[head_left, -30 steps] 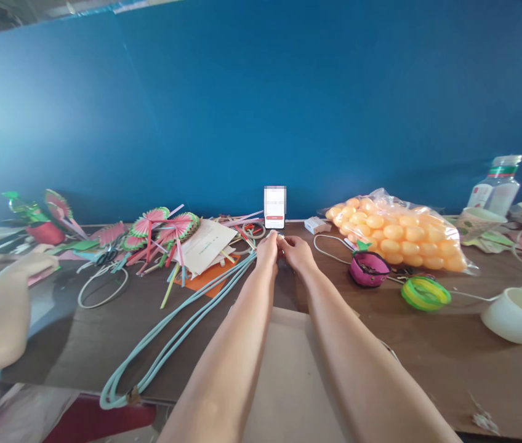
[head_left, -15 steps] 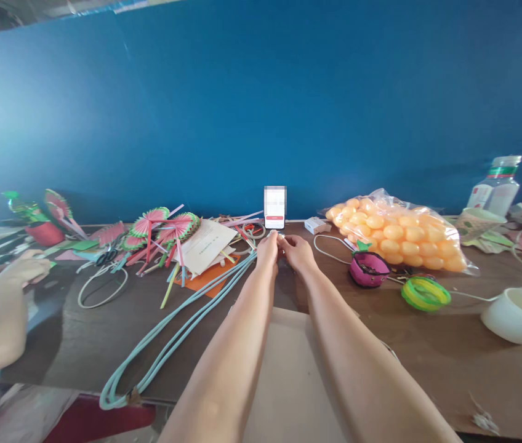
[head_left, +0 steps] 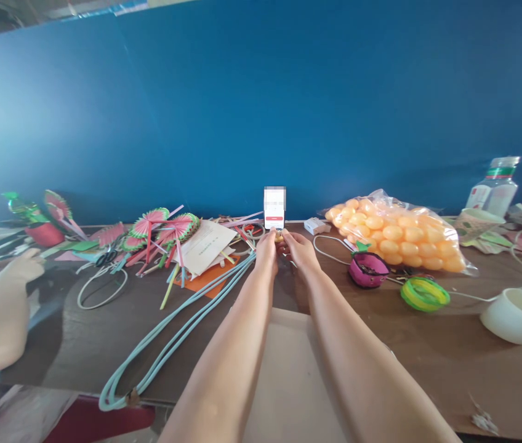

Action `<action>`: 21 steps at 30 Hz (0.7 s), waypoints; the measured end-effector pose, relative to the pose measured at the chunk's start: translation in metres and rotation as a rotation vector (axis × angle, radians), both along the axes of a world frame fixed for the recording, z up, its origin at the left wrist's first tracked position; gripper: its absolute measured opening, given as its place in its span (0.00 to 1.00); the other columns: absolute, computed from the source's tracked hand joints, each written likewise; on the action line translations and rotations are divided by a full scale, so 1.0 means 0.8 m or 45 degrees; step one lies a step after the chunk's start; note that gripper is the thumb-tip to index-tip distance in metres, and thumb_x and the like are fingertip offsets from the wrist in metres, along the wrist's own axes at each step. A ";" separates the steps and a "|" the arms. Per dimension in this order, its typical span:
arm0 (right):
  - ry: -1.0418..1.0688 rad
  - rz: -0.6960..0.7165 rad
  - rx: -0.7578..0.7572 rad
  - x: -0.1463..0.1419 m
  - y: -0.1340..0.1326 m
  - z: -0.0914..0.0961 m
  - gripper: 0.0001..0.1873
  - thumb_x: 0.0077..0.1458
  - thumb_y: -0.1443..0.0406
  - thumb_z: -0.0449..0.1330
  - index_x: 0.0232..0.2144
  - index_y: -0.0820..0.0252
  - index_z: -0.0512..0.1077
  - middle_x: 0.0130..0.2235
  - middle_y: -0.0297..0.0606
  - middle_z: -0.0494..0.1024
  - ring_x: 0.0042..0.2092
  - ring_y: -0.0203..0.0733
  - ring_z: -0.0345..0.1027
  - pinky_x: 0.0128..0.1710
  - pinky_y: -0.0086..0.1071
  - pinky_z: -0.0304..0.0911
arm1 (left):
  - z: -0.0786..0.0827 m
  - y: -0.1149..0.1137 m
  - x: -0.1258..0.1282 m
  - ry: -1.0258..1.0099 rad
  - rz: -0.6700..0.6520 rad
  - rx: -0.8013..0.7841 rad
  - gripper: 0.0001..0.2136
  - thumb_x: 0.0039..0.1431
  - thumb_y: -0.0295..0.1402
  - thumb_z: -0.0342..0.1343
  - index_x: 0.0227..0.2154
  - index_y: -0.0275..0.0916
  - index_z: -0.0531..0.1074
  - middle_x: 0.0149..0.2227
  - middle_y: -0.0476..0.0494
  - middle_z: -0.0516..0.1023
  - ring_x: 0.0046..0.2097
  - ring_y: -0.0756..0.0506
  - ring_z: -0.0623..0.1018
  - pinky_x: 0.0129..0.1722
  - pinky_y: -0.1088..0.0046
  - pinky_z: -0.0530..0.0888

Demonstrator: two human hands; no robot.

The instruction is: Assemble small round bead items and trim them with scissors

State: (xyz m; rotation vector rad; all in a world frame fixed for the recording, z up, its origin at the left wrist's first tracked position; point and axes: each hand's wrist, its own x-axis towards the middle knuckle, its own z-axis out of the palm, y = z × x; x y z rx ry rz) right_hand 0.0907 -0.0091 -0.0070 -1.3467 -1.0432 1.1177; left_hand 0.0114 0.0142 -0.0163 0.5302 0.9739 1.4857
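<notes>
My left hand (head_left: 266,247) and my right hand (head_left: 298,248) meet over the middle of the table, fingers closed together. Between their fingertips is a small yellowish object (head_left: 280,235), too small to name. Just beyond them a phone (head_left: 274,208) stands upright against the blue wall, its screen lit white with a red bar. To the left of my hands runs a loop of light blue tubing (head_left: 187,307). A small white box (head_left: 316,226) lies to the right of them.
On the right are a bag of orange plastic eggs (head_left: 399,237), a magenta basket (head_left: 369,269), a green-yellow ring (head_left: 425,293), a white bowl (head_left: 514,317) and a bottle (head_left: 492,187). Paper fans (head_left: 152,224) and scissors (head_left: 108,255) lie left, near another person's arm (head_left: 5,307).
My fingertips have shifted slightly, and the small yellowish object between them shows more now. At the left, the other person's hand has moved a little.
</notes>
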 end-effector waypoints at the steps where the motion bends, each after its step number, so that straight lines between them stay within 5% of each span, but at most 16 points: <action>1: 0.019 0.000 -0.001 0.000 0.000 0.001 0.21 0.57 0.51 0.59 0.42 0.60 0.79 0.34 0.40 0.81 0.29 0.36 0.71 0.26 0.26 0.64 | 0.000 0.000 0.000 -0.014 -0.006 0.003 0.11 0.60 0.38 0.59 0.34 0.33 0.74 0.24 0.48 0.72 0.23 0.53 0.71 0.24 0.79 0.68; 16: -0.053 0.010 0.115 0.003 -0.001 0.000 0.22 0.52 0.53 0.62 0.43 0.61 0.79 0.35 0.40 0.81 0.32 0.38 0.72 0.30 0.28 0.66 | 0.011 -0.010 0.000 -0.030 -0.029 0.078 0.08 0.60 0.34 0.58 0.34 0.33 0.73 0.22 0.49 0.71 0.22 0.51 0.71 0.27 0.75 0.70; 21: 0.057 0.003 0.111 0.003 0.003 -0.004 0.27 0.51 0.46 0.61 0.42 0.61 0.78 0.32 0.39 0.80 0.30 0.37 0.71 0.27 0.27 0.63 | 0.010 -0.008 0.000 -0.040 -0.026 0.127 0.08 0.60 0.35 0.59 0.34 0.34 0.73 0.23 0.48 0.72 0.24 0.51 0.73 0.28 0.76 0.71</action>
